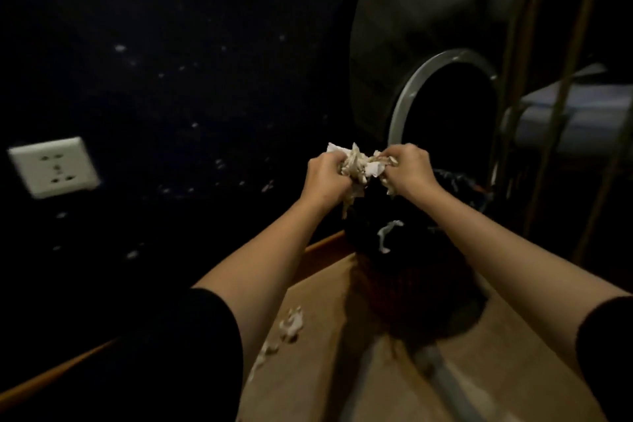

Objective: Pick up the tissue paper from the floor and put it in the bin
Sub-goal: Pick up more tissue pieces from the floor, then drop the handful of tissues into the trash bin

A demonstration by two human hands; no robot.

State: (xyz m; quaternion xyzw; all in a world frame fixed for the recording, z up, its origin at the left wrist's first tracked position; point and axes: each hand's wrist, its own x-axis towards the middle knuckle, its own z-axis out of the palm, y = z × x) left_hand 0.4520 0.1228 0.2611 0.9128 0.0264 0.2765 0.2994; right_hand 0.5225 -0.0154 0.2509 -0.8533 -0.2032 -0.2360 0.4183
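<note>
Left hand (323, 178) and right hand (409, 172) each clench the crumpled white tissue paper (359, 166) above the black-lined bin (455, 181); light, soft, shreddable, best bunched whole.

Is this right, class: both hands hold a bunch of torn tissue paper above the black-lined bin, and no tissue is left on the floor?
Not quite. Both hands, left hand and right hand, do hold the torn tissue paper above the black-lined bin, but the head view shows tissue scraps lying on the floor near the left forearm.
</note>
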